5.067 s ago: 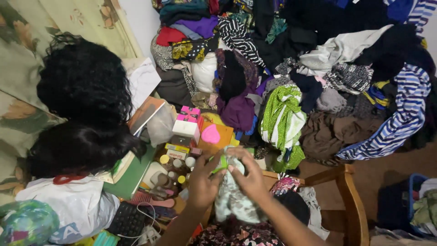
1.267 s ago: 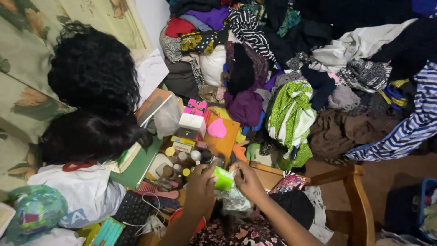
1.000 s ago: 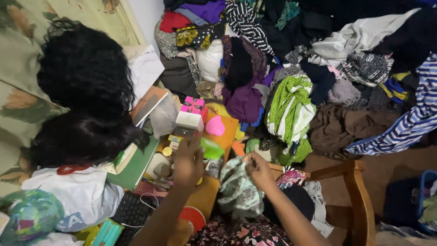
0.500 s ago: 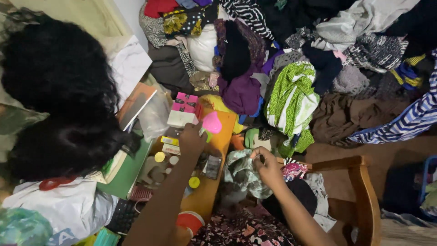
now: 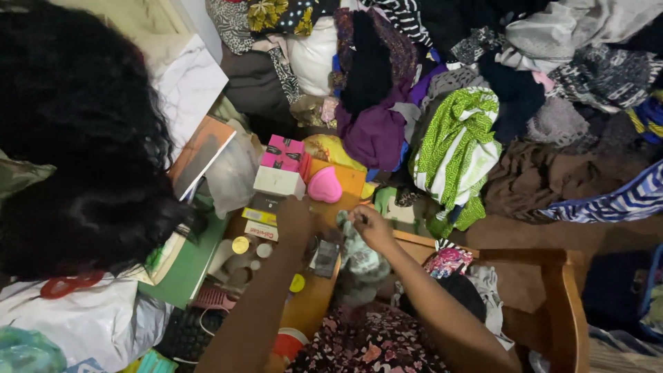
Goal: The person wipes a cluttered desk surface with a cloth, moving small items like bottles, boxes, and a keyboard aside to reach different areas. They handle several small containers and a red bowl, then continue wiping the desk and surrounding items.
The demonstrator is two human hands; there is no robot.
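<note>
Left hand (image 5: pixel 295 215): centre of the frame, fingers curled down among small things, just below the white box (image 5: pixel 278 182); whether it grips anything, I cannot tell.
Right hand (image 5: pixel 373 228): closed, pinching the top of the pale patterned cloth (image 5: pixel 359 257), which hangs just below it.
Risk: the left forearm could knock the yellow-capped jars (image 5: pixel 242 246) at centre left; they stand crowded.
Also: the cloth could snag the pink heart (image 5: pixel 324 185).
Hidden: left fingertips, whatever sits beneath them; the dark hair (image 5: pixel 76 145) blocks the left.
</note>
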